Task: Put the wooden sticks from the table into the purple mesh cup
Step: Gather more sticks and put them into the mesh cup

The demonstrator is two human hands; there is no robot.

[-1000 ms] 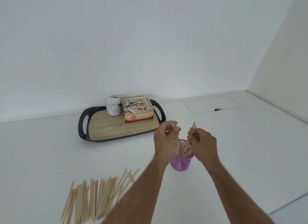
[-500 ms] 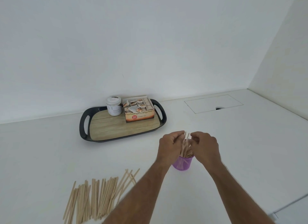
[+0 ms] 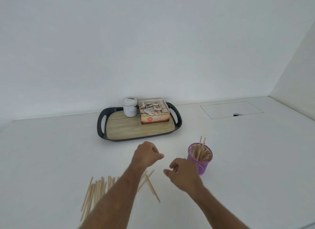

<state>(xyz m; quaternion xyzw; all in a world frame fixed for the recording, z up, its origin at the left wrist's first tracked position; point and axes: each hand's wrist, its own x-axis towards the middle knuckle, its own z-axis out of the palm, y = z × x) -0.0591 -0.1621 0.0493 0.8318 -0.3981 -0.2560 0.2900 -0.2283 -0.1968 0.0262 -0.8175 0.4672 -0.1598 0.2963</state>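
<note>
1. Both hands have come away from the cup since a moment ago and now hover empty over the counter (image 3: 51,160): the left hand (image 3: 147,154) loosely curled around nothing, the right hand (image 3: 183,171) with relaxed, slightly bent fingers just beside the cup.
2. Loose wooden sticks (image 3: 100,186) lie on the counter at the near left, partly hidden under the left forearm; plenty are left to move.
3. On the tray (image 3: 136,131), the white jar (image 3: 130,107) shows a label too blurred to read; the tea box (image 3: 154,112) carries a red round badge and small, blurred print.
4. Farthest right, the purple mesh cup (image 3: 200,159) stands upright, sticks inside, two poking above its rim. That batch looks delivered; I judge the next pickup comes now.
</note>
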